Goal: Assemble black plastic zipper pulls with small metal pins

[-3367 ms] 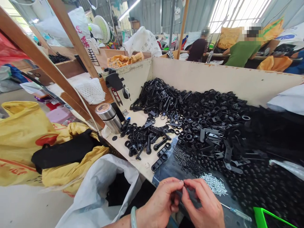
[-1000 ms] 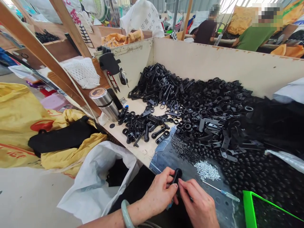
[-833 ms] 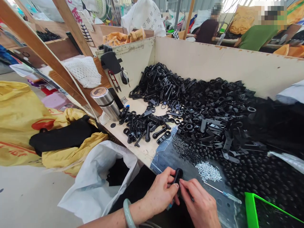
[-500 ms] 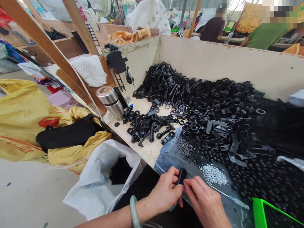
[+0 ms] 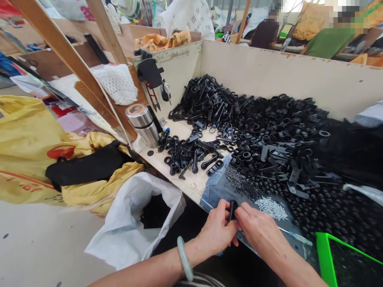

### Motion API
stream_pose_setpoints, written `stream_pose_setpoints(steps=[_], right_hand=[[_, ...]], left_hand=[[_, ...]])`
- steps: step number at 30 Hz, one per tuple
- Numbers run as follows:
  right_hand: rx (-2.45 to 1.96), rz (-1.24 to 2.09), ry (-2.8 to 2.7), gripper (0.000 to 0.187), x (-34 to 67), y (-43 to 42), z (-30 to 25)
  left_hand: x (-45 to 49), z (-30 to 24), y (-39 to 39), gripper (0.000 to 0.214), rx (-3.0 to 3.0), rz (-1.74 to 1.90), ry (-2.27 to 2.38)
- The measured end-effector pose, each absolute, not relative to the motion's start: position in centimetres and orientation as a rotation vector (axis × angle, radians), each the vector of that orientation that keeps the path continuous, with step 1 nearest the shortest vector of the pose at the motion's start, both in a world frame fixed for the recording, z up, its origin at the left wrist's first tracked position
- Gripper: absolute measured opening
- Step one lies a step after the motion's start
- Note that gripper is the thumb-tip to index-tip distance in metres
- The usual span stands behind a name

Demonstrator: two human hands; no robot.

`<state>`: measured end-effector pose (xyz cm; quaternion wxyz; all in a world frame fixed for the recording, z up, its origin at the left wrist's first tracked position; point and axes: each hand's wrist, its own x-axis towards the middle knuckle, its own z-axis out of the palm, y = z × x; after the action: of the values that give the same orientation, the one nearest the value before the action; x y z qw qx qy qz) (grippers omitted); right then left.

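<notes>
My left hand (image 5: 217, 231), with a pale green bangle (image 5: 184, 258) on its wrist, grips an upright black plastic lever-like part (image 5: 232, 208) over the bench's front edge. Pressed against the part's right side are the closed fingertips of my right hand (image 5: 254, 223); whatever they pinch is hidden. Just beyond lie a pile of small silvery-white pins (image 5: 271, 208) and a scatter of tiny dark pieces (image 5: 239, 181). A screwdriver (image 5: 296, 236) with a clear bluish handle rests right of my right hand. Several similar black levers (image 5: 194, 153) lie farther left.
Heaps of black levers (image 5: 206, 95), black rings (image 5: 278, 119) and black balls (image 5: 335, 215) cover the walled bench. A steel flask (image 5: 145, 127) stands at left, a green-rimmed container (image 5: 323, 255) at right. An open white sack (image 5: 119, 227) sits below. Two people work beyond the wall.
Both hands, still together on the black part, appear slightly higher and farther right. The right fingers have closed in farther over the part's side. The camera view has shifted a little.
</notes>
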<state>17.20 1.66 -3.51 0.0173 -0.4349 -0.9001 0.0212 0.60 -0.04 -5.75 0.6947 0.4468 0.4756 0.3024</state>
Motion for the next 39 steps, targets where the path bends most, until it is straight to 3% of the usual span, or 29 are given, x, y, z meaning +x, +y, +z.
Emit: stream_pose_setpoints(steps=[7, 14, 20, 23, 26, 30, 35, 39], right_hand=[[-1.522, 0.073, -2.907, 0.008, 14.6, 1.1, -2.0], [-1.479, 0.053, -3.012, 0.016, 13.9, -2.1, -1.0], [-1.558, 0.140, -2.845, 0.017, 14.8, -2.0, -0.5], [-1.776, 0.111, -2.582, 0.005, 18.3, 0.6, 0.6], [-2.180, -0.113, -2.085, 0.030, 23.0, 4.1, 1.4], [-2.434, -0.187, -1.680, 0.037, 27.3, 7.9, 0.5], [-2.459, -0.050, -1.617, 0.024, 28.5, 9.0, -0.3], [-2.376, -0.017, -1.473, 0.039, 27.3, 6.3, 0.5]], left_hand=[[0.1, -5.2, 0.1, 0.037, 0.851, 0.705, 0.956], [-1.2, -4.5, 0.7, 0.042, 0.705, 0.611, 0.792], [-1.2, -4.1, 0.9, 0.043, 0.679, 0.602, 0.838], [-1.2, -4.0, 1.0, 0.049, 0.628, 0.582, 0.839], [-1.2, -3.7, 1.0, 0.050, 0.631, 0.577, 0.863], [-0.7, -2.4, 0.9, 0.043, 0.679, 0.628, 0.842], [-0.2, -0.7, 1.2, 0.047, 0.634, 0.731, 0.801], [-0.2, -0.5, 1.5, 0.046, 0.589, 0.806, 0.841]])
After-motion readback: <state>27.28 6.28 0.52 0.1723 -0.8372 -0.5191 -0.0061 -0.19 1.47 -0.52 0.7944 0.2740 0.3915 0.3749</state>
